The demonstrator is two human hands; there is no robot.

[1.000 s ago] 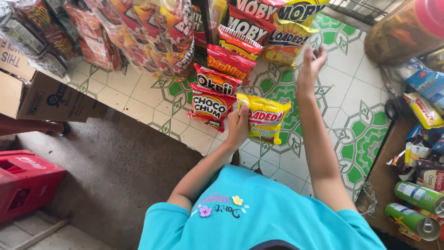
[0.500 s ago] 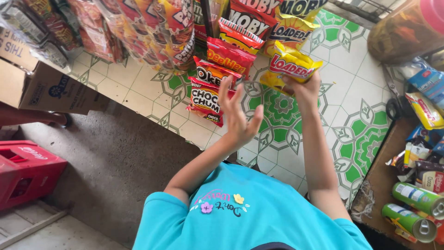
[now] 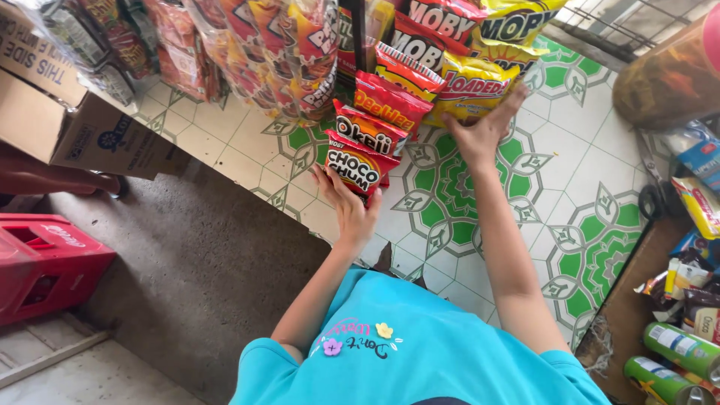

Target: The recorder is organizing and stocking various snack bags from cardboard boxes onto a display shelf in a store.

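The person is arranging hanging snack packets on a strip against the green-patterned tiles (image 3: 570, 180). The left hand (image 3: 351, 206) is cupping the bottom red snack packet (image 3: 358, 166) from beneath, fingers curled loosely on it. Up and to the right of that packet, the right hand (image 3: 480, 131) is pressing a yellow snack packet (image 3: 471, 88), fingers spread flat. Judging by this, fastening the yellow packet calls for steadying the strip.

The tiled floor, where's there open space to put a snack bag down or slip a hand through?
Bare tiled floor lies right of the right hand, up to the shelf of cans. Bare grey concrete lies between the red crate and the left hand. The hanging snack bags along the top are tightly packed.
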